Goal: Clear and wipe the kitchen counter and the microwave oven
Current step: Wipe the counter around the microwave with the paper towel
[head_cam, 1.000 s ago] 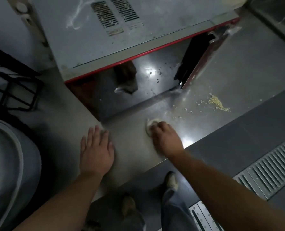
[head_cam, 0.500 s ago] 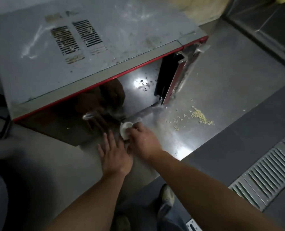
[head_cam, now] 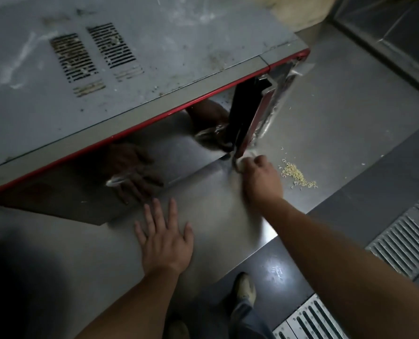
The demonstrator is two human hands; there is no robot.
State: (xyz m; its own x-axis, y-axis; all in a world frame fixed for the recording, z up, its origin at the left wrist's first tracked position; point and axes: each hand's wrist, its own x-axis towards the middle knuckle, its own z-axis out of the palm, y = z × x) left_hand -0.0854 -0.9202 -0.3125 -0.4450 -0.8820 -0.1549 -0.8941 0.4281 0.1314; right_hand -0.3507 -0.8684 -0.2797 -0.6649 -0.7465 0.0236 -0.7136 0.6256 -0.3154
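Your left hand [head_cam: 165, 243] lies flat, fingers spread, on the steel desk [head_cam: 330, 113] above dark floor tiles [head_cam: 387, 172]; your right hand [head_cam: 261, 177] keeps its grip curled around a pale cloth [head_cam: 239, 165] beside scattered crumbs [head_cam: 297, 176], at the dusty microwave oven [head_cam: 154, 52].

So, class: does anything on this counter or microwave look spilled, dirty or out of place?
Yes. Pale crumbs lie spilled on the counter, just right of the right hand gripping a cloth. The microwave top is smeared, its vents grimy.
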